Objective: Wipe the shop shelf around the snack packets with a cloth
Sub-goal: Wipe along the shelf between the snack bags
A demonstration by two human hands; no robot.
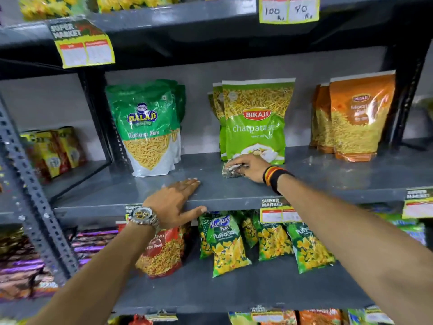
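Note:
A crumpled grey-and-white cloth (230, 171) lies on the grey metal shelf (328, 177), pressed under my right hand (251, 167) just in front of the light-green Bikaji packets (255, 118). My left hand (175, 202) rests flat on the shelf's front edge, fingers on top and thumb over the lip, holding nothing. A row of dark-green Balaji packets (147, 127) stands to the left, and orange Bikaji packets (356, 118) stand to the right.
Bare shelf shows between the packet rows and along the front. Below hang Kurkure puff bags (225, 245) and a red mix bag (164, 252). A perforated upright post (32, 195) stands at left. Price tags (278, 212) clip to the shelf lip.

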